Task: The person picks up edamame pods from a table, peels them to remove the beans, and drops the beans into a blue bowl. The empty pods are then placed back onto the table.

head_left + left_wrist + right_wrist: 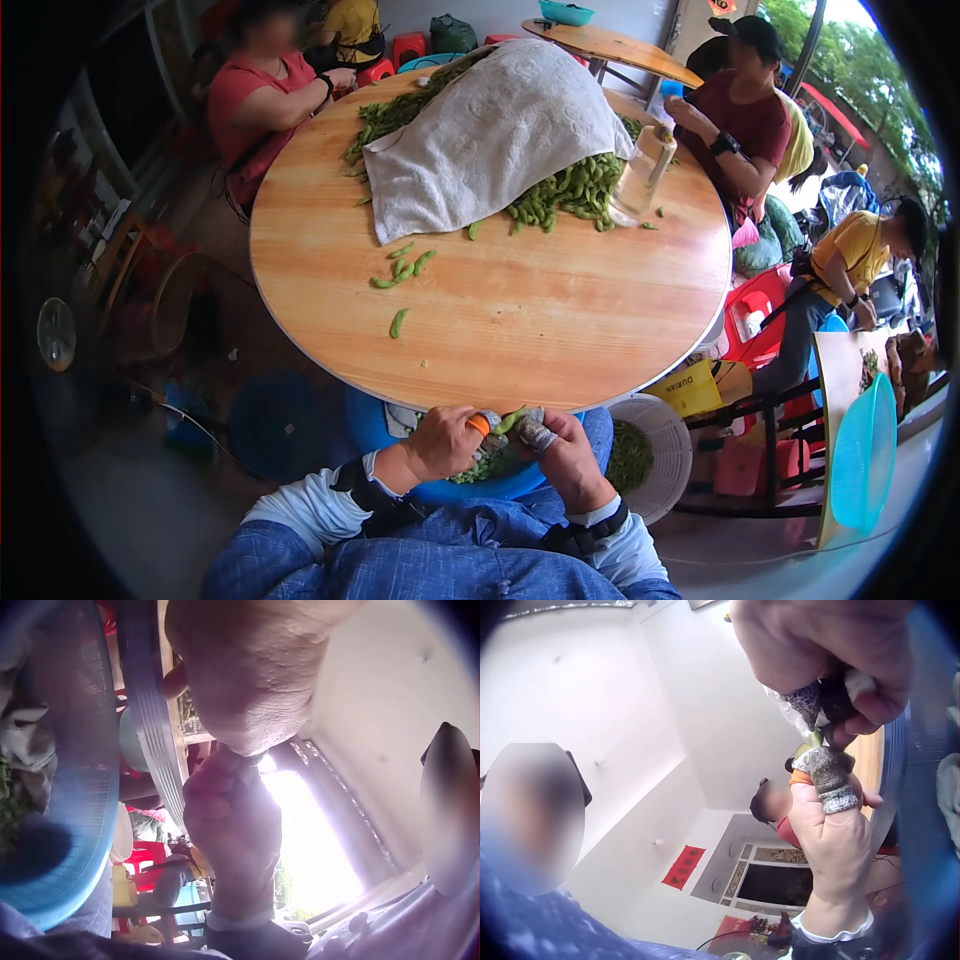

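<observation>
Just past the table's near edge, both hands meet at one green edamame pod (508,421). My left hand (445,443) pinches one end, with a grey cover and an orange band on its digits. From the other side, my right hand (575,465) pinches the pod with grey-wrapped fingertips. A bit of the pod (817,739) shows between the fingertips in the right wrist view; the left wrist view hides it behind the hands. Below the hands is a blue basket (101,720) with green pieces and a grey cloth inside.
A round wooden table (480,300) bears a heap of pods (575,190) under a white towel (500,125), a clear bottle (645,170) and several loose pods (405,268). A white basket (672,465) stands at my right. Other people sit around.
</observation>
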Motion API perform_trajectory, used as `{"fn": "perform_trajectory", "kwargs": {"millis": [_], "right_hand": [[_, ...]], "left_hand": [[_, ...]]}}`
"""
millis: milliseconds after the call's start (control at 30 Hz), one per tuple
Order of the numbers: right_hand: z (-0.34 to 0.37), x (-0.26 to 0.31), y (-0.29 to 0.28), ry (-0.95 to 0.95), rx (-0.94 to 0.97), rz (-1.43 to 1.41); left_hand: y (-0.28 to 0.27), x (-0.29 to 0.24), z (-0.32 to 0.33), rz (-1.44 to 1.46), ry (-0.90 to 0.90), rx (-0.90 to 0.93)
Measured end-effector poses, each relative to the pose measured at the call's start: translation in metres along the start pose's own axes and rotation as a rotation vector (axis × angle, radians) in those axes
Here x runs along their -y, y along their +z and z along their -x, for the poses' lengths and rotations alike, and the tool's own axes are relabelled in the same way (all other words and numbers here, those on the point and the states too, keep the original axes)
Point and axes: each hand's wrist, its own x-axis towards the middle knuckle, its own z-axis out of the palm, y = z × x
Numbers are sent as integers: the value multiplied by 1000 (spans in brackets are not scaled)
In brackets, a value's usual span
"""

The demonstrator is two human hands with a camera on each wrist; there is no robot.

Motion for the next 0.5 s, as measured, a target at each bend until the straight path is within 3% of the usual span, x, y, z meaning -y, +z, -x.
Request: {"fn": "perform_trajectory", "kwargs": {"millis": [33,67,167,267,300,367,500], "right_hand": [[-1,-2,-2,-13,24,-24],[-1,-5,0,-40,25,-66],[-2,-6,8,-151,44,-171],[-7,-15,3,-202,68,-116],[-8,-17,2,-235,72,-79],[-11,-22,0,-299,81,-5],[-12,-22,-3,-412,91,240]], "left_hand": [[2,2,1,48,-25,8],[7,7,6,206,-168,99],[21,9,3,448,-112,-156],[6,-5,4,832,-532,24],[11,-4,6,1039,-605,-31],[28,-1,12,1455,-746,-150],[25,2,15,1802,-836,-95]]}}
